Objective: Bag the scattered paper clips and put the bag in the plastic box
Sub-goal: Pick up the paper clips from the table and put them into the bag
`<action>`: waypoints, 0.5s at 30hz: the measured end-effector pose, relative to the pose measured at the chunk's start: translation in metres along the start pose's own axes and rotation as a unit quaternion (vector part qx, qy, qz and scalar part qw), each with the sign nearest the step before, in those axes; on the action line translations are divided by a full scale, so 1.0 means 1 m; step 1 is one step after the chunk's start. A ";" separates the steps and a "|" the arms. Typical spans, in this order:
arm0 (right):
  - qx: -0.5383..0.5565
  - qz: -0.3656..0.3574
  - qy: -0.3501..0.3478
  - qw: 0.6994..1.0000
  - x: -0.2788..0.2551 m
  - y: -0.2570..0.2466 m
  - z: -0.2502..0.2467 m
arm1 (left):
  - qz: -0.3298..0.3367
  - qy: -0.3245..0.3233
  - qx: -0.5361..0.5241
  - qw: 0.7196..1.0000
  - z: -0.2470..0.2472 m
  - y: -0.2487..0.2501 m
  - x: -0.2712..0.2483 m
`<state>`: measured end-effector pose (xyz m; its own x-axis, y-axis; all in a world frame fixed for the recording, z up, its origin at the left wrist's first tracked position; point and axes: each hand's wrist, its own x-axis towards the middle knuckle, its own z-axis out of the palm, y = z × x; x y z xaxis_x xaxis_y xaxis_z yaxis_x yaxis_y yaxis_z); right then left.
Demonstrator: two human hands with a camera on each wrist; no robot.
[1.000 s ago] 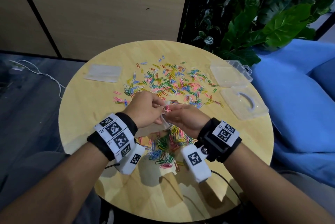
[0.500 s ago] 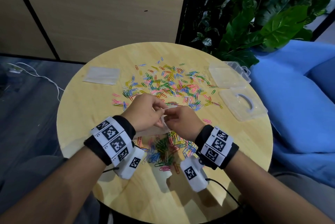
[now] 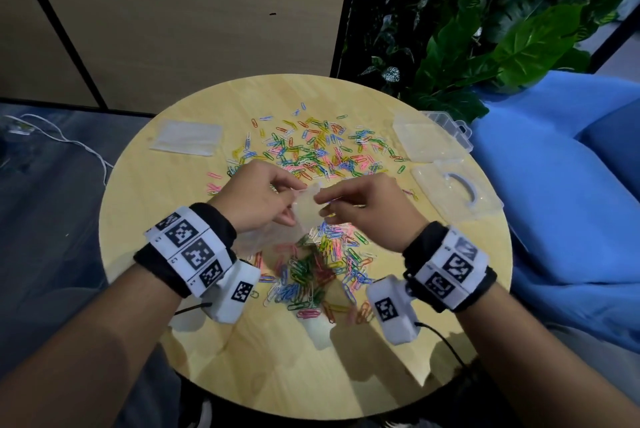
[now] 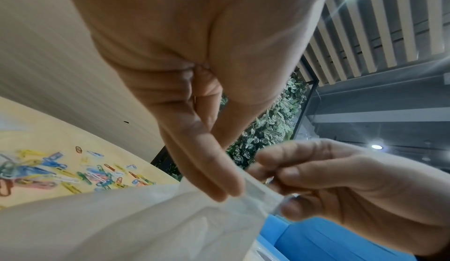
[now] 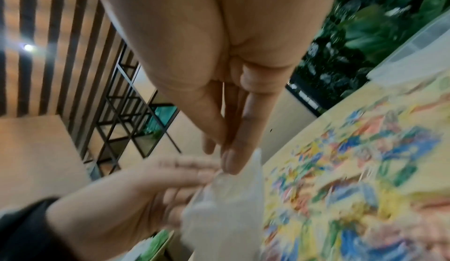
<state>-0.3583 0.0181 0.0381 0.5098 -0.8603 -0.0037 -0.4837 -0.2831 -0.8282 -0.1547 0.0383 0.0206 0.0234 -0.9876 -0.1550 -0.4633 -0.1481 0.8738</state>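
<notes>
Paper clips (image 3: 311, 154) in many colours are scattered across the far middle of a round wooden table (image 3: 194, 351), and a second denser heap (image 3: 311, 275) lies nearer, between the two wrists. A small clear plastic bag (image 3: 306, 211) is held up above this nearer heap, at the centre of the table. Its top edge is pinched on the left by the thumb and fingers of the left hand (image 3: 258, 197) and on the right by the thumb and fingers of the right hand (image 3: 367, 200); in the left wrist view the bag's sealing strip (image 4: 258, 194) is seen caught between the fingertips of both hands. Whether any clips are inside the bag cannot be told.

At the far right of the table, a clear plastic box (image 3: 433, 136) lies open, with a flat clear lid bearing a moulded handle (image 3: 457, 190) just nearer than it. The clips spread between the hands and the box. At the far left, well apart from the clips, a spare flat clear bag (image 3: 187, 136) is laid. Marker-printed bands with small white cameras are worn on both wrists. Beyond the table, a tan panelled wall and green leafy plants (image 3: 485, 29) are seen, with blue fabric (image 3: 571, 185) to the right and a white cable (image 3: 69, 143) on the grey floor to the left.
</notes>
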 end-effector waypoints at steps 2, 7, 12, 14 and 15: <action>-0.041 0.021 0.001 0.999 -0.008 0.014 -0.024 | -0.003 0.004 -0.002 1.000 -0.002 0.000 0.000; -0.319 0.248 -0.133 0.905 -0.053 0.071 -0.054 | 0.004 -0.008 0.014 1.000 0.002 -0.002 0.001; -0.316 0.233 -0.139 0.909 -0.075 0.086 -0.029 | 0.007 -0.024 0.014 1.000 0.005 -0.004 0.000; -0.296 0.197 -0.125 0.926 -0.069 0.082 -0.007 | 0.006 -0.028 0.019 0.999 0.005 -0.005 -0.001; -0.280 0.184 -0.124 0.934 -0.065 0.080 0.005 | 0.005 -0.031 0.021 0.999 0.005 -0.005 -0.001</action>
<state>-0.4271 0.0537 -0.0307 0.3502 -0.8385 -0.4176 -0.9199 -0.2238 -0.3219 -0.1564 0.0402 0.0139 -0.0349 -0.9838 -0.1757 -0.4996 -0.1351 0.8557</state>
